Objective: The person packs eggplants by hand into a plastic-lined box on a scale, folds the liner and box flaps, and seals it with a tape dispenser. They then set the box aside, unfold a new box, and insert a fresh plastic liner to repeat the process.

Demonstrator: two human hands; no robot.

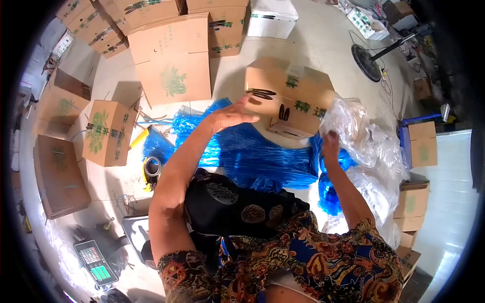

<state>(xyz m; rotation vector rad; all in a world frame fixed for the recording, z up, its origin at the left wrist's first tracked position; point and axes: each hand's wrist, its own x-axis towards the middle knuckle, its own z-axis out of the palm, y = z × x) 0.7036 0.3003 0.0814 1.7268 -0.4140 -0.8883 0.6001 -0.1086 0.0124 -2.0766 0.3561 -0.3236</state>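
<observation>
A closed cardboard box point(303, 91) with green lettering and black printed shapes is in front of me, a strip of clear tape point(295, 69) across its top. My left hand point(233, 115) is open at the box's left side, its fingers stretched out and the fingertips right at the cardboard. Near the box's lower right corner is my right hand point(331, 144), its fingers too small and blurred to read. Sheets of blue plastic point(268, 156) spread between me and the box. Crumpled clear plastic point(371, 136) lies beside my right hand.
Flattened and standing cartons point(174, 63) stack at the back left, with another carton point(107, 132) nearer. A white foam box point(273, 19) stands behind. A black fan point(366, 63) is at the far right. A tape dispenser point(151, 166) and a scale display point(95, 261) are at left.
</observation>
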